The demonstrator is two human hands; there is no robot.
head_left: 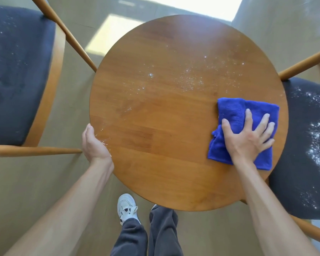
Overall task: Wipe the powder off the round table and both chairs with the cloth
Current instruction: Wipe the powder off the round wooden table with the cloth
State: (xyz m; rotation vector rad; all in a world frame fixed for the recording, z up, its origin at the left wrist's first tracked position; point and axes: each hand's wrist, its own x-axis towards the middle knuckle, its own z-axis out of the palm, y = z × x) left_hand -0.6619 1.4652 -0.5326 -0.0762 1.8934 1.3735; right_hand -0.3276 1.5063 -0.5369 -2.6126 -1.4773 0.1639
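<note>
Chair seating flanks the round table (174, 145) on both sides. Left of the table, the left chair (17, 74) has a dark cushion in a pale wood frame — faint white specks of powder dot the cushion.

At the table's left rim, the left hand (93, 143) grips the edge: the thumb lies along the top of the rim and the fingers curl underneath, out of sight. A few white grains sit on the tabletop just beside this hand.

On the table's centre and far-right area, scattered powder (190, 78) is spread in fine specks, with one small clump left of centre.

Near the table's right edge, the blue cloth (235, 109) lies folded and flat on the wood. The right hand (248, 137) presses down on the cloth with the palm flat and fingers spread straight — nothing is pinched or gathered.

Right of the table, the right chair (307, 145) carries a heavier band of white powder along its dark cushion.

Below the table's near edge, the person's dark trousers and one white shoe (127, 207) stand on the floor.
</note>
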